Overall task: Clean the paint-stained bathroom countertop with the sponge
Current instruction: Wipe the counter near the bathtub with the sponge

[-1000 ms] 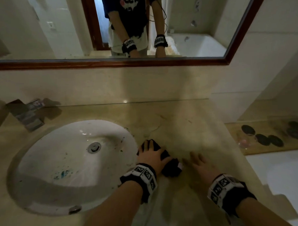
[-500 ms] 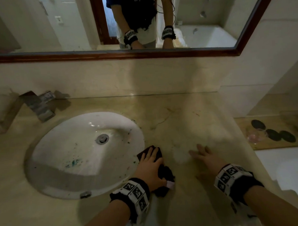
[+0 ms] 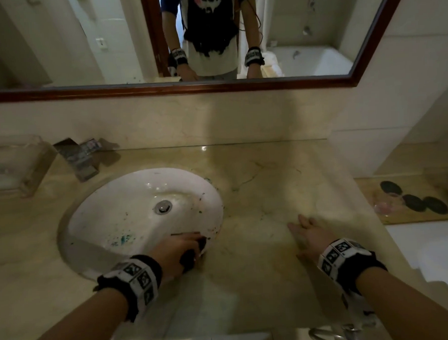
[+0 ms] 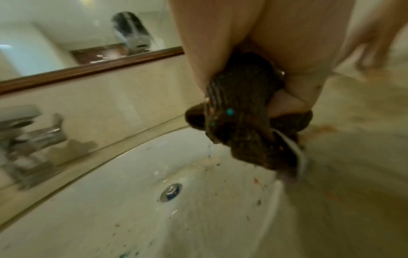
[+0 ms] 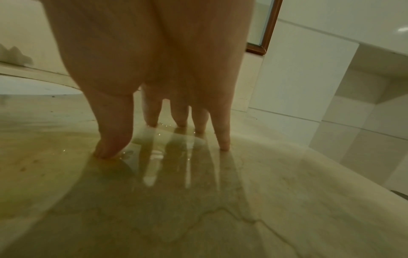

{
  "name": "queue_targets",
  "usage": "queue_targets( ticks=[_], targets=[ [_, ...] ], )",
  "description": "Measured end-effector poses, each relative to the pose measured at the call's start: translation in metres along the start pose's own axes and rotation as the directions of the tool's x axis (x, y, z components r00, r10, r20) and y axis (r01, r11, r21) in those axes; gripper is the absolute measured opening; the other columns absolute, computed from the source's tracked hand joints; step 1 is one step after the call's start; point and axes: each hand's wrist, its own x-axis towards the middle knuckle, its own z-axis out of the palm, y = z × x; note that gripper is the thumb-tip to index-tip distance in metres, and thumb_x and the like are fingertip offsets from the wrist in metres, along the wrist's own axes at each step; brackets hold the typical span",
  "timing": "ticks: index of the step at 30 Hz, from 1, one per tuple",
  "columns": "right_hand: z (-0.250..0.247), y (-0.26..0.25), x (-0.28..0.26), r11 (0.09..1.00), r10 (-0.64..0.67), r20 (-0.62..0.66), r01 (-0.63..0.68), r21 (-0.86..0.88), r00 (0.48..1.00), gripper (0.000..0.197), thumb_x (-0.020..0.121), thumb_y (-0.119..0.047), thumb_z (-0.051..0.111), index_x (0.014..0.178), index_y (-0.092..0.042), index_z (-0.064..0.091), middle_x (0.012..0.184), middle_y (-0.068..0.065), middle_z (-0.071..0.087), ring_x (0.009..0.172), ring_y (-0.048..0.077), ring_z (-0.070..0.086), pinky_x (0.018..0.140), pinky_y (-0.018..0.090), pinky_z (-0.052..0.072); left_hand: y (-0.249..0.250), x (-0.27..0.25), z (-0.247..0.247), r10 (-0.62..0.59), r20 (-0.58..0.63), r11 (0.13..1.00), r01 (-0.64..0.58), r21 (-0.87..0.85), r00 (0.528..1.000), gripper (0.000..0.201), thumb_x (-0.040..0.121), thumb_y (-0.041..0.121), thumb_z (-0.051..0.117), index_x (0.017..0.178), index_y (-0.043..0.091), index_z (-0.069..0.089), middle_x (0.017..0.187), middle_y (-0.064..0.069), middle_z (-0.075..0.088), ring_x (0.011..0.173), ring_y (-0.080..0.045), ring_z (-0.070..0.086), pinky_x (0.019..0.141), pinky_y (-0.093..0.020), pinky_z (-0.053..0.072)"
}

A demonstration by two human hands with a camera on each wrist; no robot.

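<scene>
Low in the head view, the left hand (image 3: 174,251) grips the dark sponge (image 4: 245,111), crumpled, flecked teal and orange, at the sink (image 3: 99,221) rim's right edge. The right hand (image 3: 310,236) lies flat, fingers (image 5: 152,111) spread on the wet counter (image 3: 260,271). The white bowl holds paint specks and a drain (image 3: 163,207). Farther up, bare marble runs to the mirror (image 3: 58,48).
</scene>
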Motion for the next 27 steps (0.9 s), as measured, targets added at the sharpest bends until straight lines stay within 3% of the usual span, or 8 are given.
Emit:
queue_targets(
  ticks=[5, 9, 14, 18, 21, 23, 25, 27],
  targets=[
    [-0.004, 0.004, -0.001, 0.999, -0.048, -0.002, 0.048, -0.010, 0.999, 0.080, 0.087, -0.039, 0.058, 0.149, -0.033, 0.007, 0.160, 0.004, -0.008, 0.147, 0.029, 0.001, 0.119, 0.041, 0.017, 0.035, 0.031, -0.016, -0.221, -0.149, 0.920, 0.154, -0.361, 0.964, 0.054, 0.080, 0.013, 0.064, 0.129, 0.031, 0.047, 0.141, 0.002, 0.048, 0.120, -0.022, 0.054, 0.101, -0.034, 0.048],
    [-0.007, 0.020, 0.001, 0.992, -0.102, -0.047, 0.106, 0.075, 0.994, 0.085, 0.083, -0.039, 0.064, 0.150, -0.027, 0.013, 0.159, 0.000, 0.006, 0.145, 0.024, 0.015, 0.118, 0.037, 0.022, 0.091, 0.059, 0.011, -0.152, 0.030, 0.912, 0.152, -0.380, 0.988, 0.083, 0.079, 0.016, 0.063, 0.145, 0.036, 0.017, 0.151, 0.001, 0.031, 0.137, -0.022, 0.034, 0.111, -0.032, 0.033],
    [-0.009, 0.039, 0.002, 0.980, -0.174, -0.026, 0.175, 0.090, 0.984, 0.083, 0.083, -0.026, 0.067, 0.149, -0.020, 0.016, 0.158, -0.002, 0.011, 0.140, 0.025, 0.030, 0.114, 0.037, 0.032, 0.107, 0.064, 0.046, -0.001, 0.120, 0.999, 0.007, -0.053, 0.993, 0.082, 0.086, 0.010, 0.056, 0.151, 0.021, 0.006, 0.159, 0.003, -0.009, 0.147, -0.014, -0.010, 0.117, -0.025, -0.007],
    [-0.007, 0.039, -0.001, 0.970, -0.234, -0.054, 0.236, 0.052, 0.971, 0.066, 0.087, -0.011, 0.060, 0.144, -0.011, 0.027, 0.158, 0.004, 0.012, 0.141, 0.026, 0.026, 0.114, 0.037, 0.031, 0.071, 0.030, 0.044, -0.003, 0.153, 0.999, -0.005, 0.050, 0.988, 0.082, 0.086, 0.011, 0.057, 0.150, 0.026, 0.007, 0.155, 0.016, -0.012, 0.136, 0.000, -0.019, 0.114, -0.023, -0.010],
    [-0.003, 0.040, 0.001, 0.968, -0.246, -0.072, 0.249, 0.035, 0.967, 0.071, 0.088, -0.012, 0.058, 0.148, -0.013, 0.020, 0.159, 0.002, 0.004, 0.146, 0.023, 0.014, 0.118, 0.037, 0.025, 0.038, 0.006, 0.035, -0.011, 0.182, 0.991, -0.013, 0.134, 0.983, 0.083, 0.086, 0.012, 0.058, 0.147, 0.030, 0.005, 0.155, 0.013, -0.010, 0.142, -0.009, -0.017, 0.116, -0.027, -0.011],
    [-0.003, 0.042, 0.004, 0.970, -0.239, -0.050, 0.241, 0.040, 0.970, 0.075, 0.088, -0.012, 0.058, 0.149, -0.015, 0.016, 0.160, 0.002, 0.002, 0.147, 0.023, 0.011, 0.119, 0.035, 0.022, 0.016, -0.003, 0.031, 0.072, 0.138, 0.951, -0.110, 0.289, 0.988, 0.108, 0.072, 0.020, 0.076, 0.145, 0.030, -0.003, 0.155, 0.008, 0.012, 0.144, -0.016, 0.007, 0.119, -0.037, 0.012],
    [-0.003, 0.041, 0.004, 0.970, -0.233, -0.032, 0.234, 0.067, 0.972, 0.080, 0.087, -0.014, 0.061, 0.150, -0.016, 0.011, 0.160, 0.002, -0.001, 0.147, 0.021, 0.008, 0.119, 0.033, 0.020, -0.005, -0.006, 0.030, 0.050, 0.155, 0.900, -0.112, 0.421, 0.987, 0.144, 0.040, 0.034, 0.091, 0.148, 0.023, -0.003, 0.141, 0.006, 0.048, 0.129, -0.015, 0.046, 0.101, -0.031, 0.041],
    [-0.002, 0.041, 0.004, 0.973, -0.222, -0.026, 0.223, 0.059, 0.975, 0.083, 0.087, -0.016, 0.061, 0.150, -0.017, 0.008, 0.160, 0.000, -0.003, 0.147, 0.019, 0.005, 0.119, 0.031, 0.018, -0.020, -0.004, 0.033, 0.013, 0.133, 0.887, -0.073, 0.457, 0.991, 0.145, 0.030, 0.039, 0.092, 0.149, 0.022, 0.011, 0.135, 0.008, 0.052, 0.121, -0.013, 0.054, 0.089, -0.030, 0.054]
  ],
)
